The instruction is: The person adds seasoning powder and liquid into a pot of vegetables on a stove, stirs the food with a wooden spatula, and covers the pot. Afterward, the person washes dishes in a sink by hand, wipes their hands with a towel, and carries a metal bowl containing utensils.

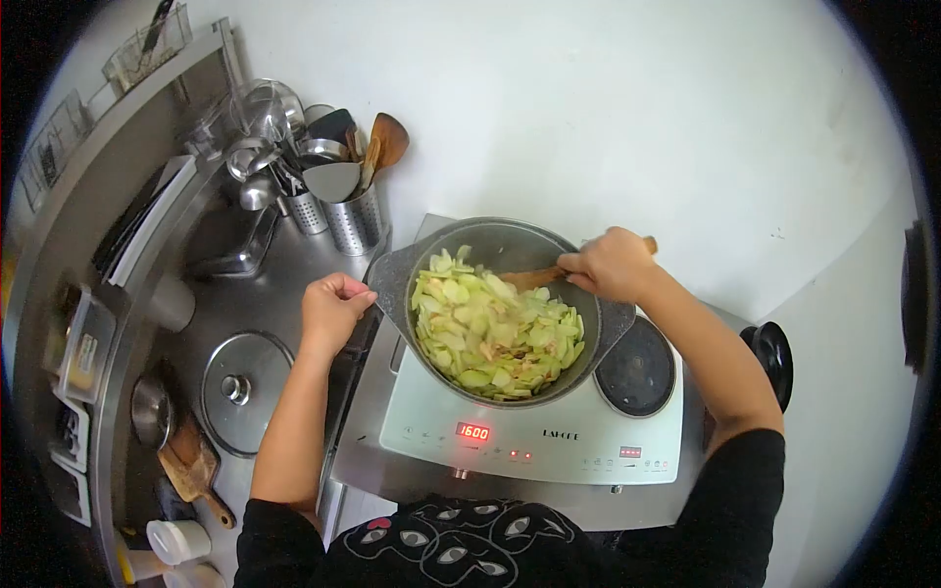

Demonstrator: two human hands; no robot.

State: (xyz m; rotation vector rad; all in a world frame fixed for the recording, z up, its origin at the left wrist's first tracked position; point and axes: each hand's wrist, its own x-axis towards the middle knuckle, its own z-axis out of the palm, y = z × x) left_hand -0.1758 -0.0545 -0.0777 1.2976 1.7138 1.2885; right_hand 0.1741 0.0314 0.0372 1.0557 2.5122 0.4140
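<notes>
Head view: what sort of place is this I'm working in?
Most likely a kitchen: a pot of pale green slices stands on a white electric cooktop, and a perforated metal holder bristles with cooking utensils. Whether it's home or commercial, I can't tell.

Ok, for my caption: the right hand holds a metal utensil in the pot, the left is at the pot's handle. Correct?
Not metal: the head view shows the right hand holding a wooden utensil in the pot. The rest stands.

The lid point(247, 394) lies left of the pot point(515, 241) (vegetables point(490, 328) inside).
</notes>
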